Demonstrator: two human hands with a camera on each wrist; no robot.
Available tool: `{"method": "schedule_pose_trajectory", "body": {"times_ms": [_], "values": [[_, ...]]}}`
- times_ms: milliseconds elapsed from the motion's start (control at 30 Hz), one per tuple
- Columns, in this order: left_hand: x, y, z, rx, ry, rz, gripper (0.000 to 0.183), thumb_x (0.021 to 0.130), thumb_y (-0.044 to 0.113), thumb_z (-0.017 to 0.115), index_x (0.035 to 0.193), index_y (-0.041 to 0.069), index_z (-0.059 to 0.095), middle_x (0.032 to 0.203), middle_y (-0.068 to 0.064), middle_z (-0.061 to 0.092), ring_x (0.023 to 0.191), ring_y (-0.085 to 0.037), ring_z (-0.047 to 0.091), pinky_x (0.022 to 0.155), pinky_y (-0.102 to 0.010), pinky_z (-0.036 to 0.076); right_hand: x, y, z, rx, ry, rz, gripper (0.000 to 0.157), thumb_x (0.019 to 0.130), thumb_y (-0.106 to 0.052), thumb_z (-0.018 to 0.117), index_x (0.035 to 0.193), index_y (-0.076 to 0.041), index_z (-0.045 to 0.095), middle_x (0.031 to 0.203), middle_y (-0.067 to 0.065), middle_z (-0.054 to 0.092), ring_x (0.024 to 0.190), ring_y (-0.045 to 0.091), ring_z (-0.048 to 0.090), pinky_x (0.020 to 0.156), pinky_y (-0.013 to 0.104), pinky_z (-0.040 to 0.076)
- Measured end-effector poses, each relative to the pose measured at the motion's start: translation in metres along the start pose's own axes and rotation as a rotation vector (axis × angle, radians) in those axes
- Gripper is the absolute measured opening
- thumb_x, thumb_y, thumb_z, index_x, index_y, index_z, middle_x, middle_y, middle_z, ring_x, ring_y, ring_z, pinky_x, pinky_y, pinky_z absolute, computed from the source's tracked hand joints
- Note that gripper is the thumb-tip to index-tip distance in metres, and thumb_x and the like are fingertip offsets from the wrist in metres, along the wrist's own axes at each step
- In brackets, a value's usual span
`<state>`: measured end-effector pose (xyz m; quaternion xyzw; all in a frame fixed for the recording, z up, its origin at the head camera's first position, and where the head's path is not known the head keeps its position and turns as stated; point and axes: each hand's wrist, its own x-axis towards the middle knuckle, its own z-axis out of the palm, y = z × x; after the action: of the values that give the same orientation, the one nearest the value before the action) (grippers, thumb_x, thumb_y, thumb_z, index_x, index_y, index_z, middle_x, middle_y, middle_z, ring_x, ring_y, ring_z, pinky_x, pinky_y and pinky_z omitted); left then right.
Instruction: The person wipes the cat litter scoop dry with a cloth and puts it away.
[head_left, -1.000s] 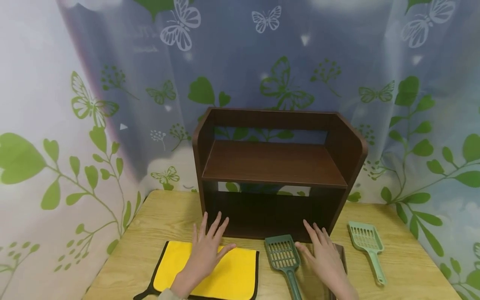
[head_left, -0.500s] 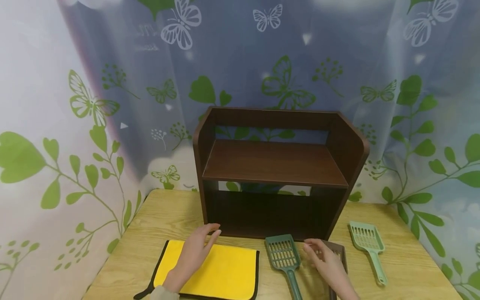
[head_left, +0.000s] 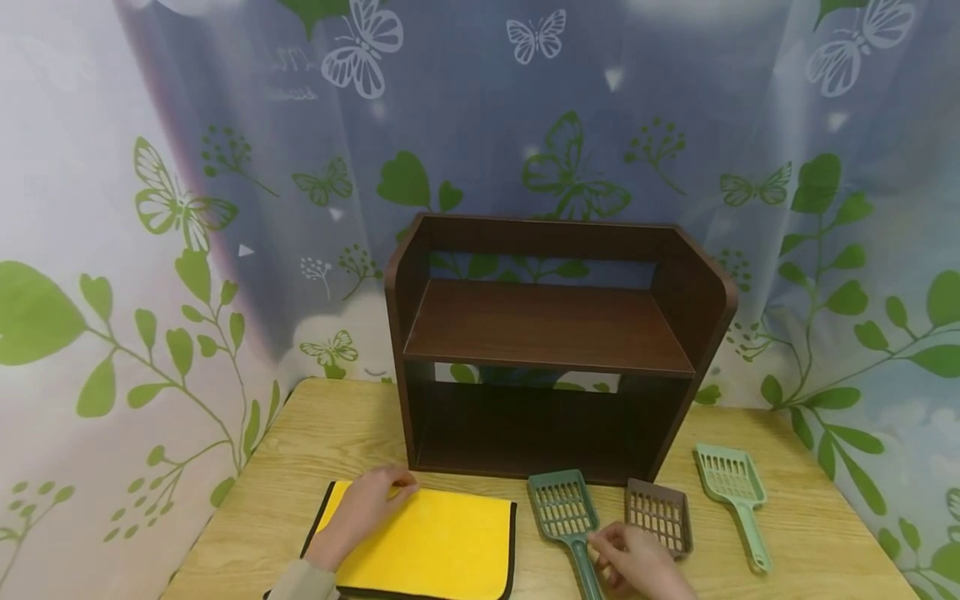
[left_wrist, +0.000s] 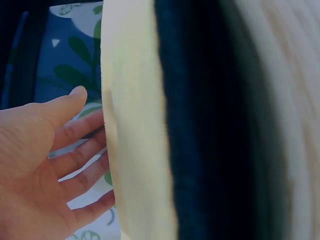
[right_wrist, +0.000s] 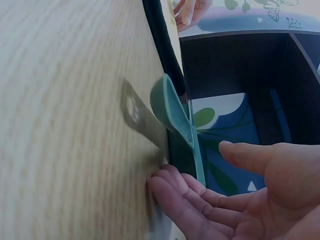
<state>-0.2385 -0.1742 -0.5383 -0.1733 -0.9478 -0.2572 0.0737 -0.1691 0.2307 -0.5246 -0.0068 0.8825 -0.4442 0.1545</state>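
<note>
A folded yellow cloth with black edging (head_left: pixel 457 542) lies on the table, and my left hand (head_left: pixel 363 508) is over its left part. In the left wrist view that hand's fingers (left_wrist: pixel 82 155) are spread and fairly straight beside the cloth's edge. My right hand (head_left: pixel 637 562) is at the handle of a dark green slotted litter scoop (head_left: pixel 582 562), fingers loosely bent. In the right wrist view its thumb stands apart from the fingers, which lie close beside the scoop's handle (right_wrist: pixel 172 110); whether they touch it I cannot tell. A brown slotted scoop (head_left: pixel 643 486) is partly hidden behind that hand.
A dark brown two-tier shelf (head_left: pixel 551 325) stands at the back of the wooden table (head_left: pixel 337 425). To the right lies a light green slotted scoop (head_left: pixel 750 529). Patterned curtain (head_left: pixel 480 100) surrounds the table at the back and sides.
Both hands have drawn back from the shelf front. My left hand has moved down and left over the cloth; my right hand has come down towards the dark green scoop's handle, uncovering the brown scoop's head.
</note>
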Motion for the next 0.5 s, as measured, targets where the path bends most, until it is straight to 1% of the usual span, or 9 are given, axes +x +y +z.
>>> {"method": "schedule_pose_trajectory", "body": {"times_ms": [100, 167, 233, 333, 400, 500], "values": [[-0.002, -0.003, -0.002, -0.004, -0.042, 0.013, 0.012, 0.093, 0.026, 0.074, 0.095, 0.014, 0.076, 0.092, 0.002, 0.070, 0.084, -0.019, 0.068, 0.076, -0.039, 0.056, 0.002, -0.001, 0.004, -0.034, -0.019, -0.006, 0.047, 0.101, -0.045, 0.060, 0.102, 0.001, 0.069, 0.074, 0.000, 0.065, 0.061, 0.016, 0.063, 0.057, 0.035, 0.055], [-0.002, -0.004, -0.003, -0.006, -0.055, 0.021, 0.013, 0.091, 0.026, 0.076, 0.094, 0.014, 0.076, 0.091, 0.002, 0.068, 0.082, -0.018, 0.066, 0.074, -0.037, 0.055, 0.005, -0.003, 0.007, -0.075, -0.023, 0.006, 0.048, 0.100, -0.047, 0.061, 0.100, 0.000, 0.069, 0.076, 0.000, 0.066, 0.064, 0.016, 0.063, 0.062, 0.037, 0.055], [-0.002, -0.005, -0.003, -0.001, -0.063, 0.028, 0.014, 0.089, 0.028, 0.078, 0.093, 0.014, 0.075, 0.089, 0.003, 0.065, 0.079, -0.016, 0.063, 0.071, -0.035, 0.053, 0.009, -0.005, 0.011, -0.138, -0.023, 0.027, 0.046, 0.096, -0.050, 0.065, 0.098, -0.003, 0.069, 0.080, 0.001, 0.067, 0.070, 0.018, 0.064, 0.066, 0.039, 0.055], [-0.002, -0.007, -0.003, 0.007, -0.076, 0.033, 0.016, 0.088, 0.028, 0.079, 0.092, 0.013, 0.075, 0.085, 0.005, 0.062, 0.074, -0.012, 0.059, 0.067, -0.032, 0.051, 0.012, -0.007, 0.014, -0.192, -0.012, 0.052, 0.045, 0.090, -0.049, 0.073, 0.096, -0.005, 0.067, 0.085, 0.001, 0.068, 0.075, 0.018, 0.063, 0.069, 0.040, 0.053], [-0.002, -0.009, -0.003, 0.011, -0.088, 0.030, 0.018, 0.088, 0.030, 0.079, 0.091, 0.014, 0.074, 0.083, 0.005, 0.060, 0.072, -0.011, 0.056, 0.066, -0.030, 0.050, 0.013, -0.007, 0.015, -0.205, -0.003, 0.049, 0.044, 0.088, -0.048, 0.077, 0.095, -0.006, 0.065, 0.083, 0.000, 0.067, 0.073, 0.017, 0.062, 0.067, 0.038, 0.052], [-0.004, -0.012, -0.006, -0.006, -0.108, 0.022, 0.018, 0.089, 0.032, 0.078, 0.090, 0.014, 0.072, 0.082, 0.006, 0.059, 0.070, -0.008, 0.053, 0.064, -0.029, 0.048, 0.013, -0.005, 0.014, -0.194, -0.001, 0.014, 0.040, 0.088, -0.043, 0.078, 0.093, -0.006, 0.063, 0.077, -0.001, 0.064, 0.065, 0.014, 0.056, 0.061, 0.033, 0.047]]}}
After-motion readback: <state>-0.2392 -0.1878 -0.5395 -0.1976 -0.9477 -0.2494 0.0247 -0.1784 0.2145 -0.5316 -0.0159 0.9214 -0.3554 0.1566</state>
